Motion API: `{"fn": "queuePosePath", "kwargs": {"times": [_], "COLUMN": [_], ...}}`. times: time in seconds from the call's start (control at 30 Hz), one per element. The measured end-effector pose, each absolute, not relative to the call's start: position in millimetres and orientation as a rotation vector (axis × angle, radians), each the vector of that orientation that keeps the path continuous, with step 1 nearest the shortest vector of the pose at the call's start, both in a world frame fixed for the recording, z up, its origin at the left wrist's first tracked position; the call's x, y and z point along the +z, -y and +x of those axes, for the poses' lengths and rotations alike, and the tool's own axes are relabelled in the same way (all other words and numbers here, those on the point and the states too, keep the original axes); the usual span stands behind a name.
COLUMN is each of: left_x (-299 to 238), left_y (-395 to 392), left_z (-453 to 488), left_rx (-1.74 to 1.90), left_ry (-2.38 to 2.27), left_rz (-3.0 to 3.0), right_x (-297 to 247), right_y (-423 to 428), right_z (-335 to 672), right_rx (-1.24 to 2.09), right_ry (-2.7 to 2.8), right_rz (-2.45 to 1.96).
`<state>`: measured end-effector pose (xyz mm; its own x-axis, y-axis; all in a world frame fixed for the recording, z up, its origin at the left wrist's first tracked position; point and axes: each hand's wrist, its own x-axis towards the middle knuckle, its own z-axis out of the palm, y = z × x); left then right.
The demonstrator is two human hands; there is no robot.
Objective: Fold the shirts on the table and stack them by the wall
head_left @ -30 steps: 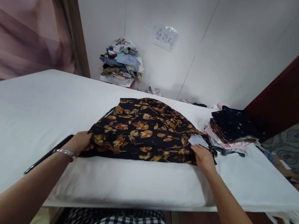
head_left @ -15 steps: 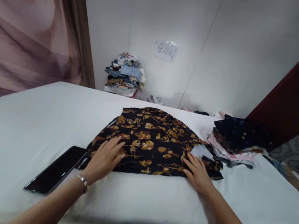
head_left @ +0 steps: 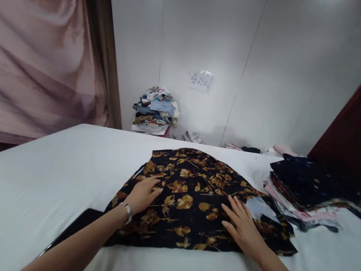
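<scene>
A black garment with a gold leaf print (head_left: 192, 191) lies spread on the white table (head_left: 41, 178). My left hand (head_left: 143, 193), with a silver bracelet at the wrist, rests flat on the garment's left part, fingers stretched out. On the right part my right hand (head_left: 243, 226) lies flat too, fingers apart. Neither hand grips anything. A pale patch of fabric (head_left: 258, 206) shows at the garment's right edge, just beyond my right fingertips.
A black phone (head_left: 75, 228) lies on the table under my left forearm. A stack of folded clothes (head_left: 304, 190) sits at the right. Behind the table, a pile of clothes (head_left: 155, 111) stands by the white wall under a paper label (head_left: 200, 80).
Both hands let go of the garment's near corners and slid forward over the fabric, now lying flat further in. The view has tilted up and moved closer.
</scene>
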<state>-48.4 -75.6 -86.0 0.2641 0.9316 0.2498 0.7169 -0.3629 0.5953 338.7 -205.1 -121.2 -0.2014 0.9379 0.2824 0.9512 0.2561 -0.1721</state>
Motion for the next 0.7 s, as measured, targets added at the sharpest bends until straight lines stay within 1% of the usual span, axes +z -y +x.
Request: {"fn": "queuePosePath", "kwargs": {"times": [0.13,0.33,0.53,0.7], "left_x": [-73.4,-84.9,-99.7,-93.0], "left_y": [7.6,-85.5,-135.8,-162.1], "left_z": [-27.4,-30.7,-30.7,-21.4], "left_rx": [0.505,0.374,0.29,0.24], "left_ry": [-1.815,-2.175,-2.396,-2.384], "left_rz": [2.243,2.023,1.881,1.907], "right_x": [-135.3,-155.3,-165.4,-151.9], "right_y": [189.0,188.5,188.6,190.7], "right_z": [331.3,338.8,344.1,337.2], "right_rx": [0.17,0.212,0.193,0.32], "right_ry": [2.314,2.338,2.323,2.272], "right_rz": [-1.76,-1.787,-1.748,-1.762]}}
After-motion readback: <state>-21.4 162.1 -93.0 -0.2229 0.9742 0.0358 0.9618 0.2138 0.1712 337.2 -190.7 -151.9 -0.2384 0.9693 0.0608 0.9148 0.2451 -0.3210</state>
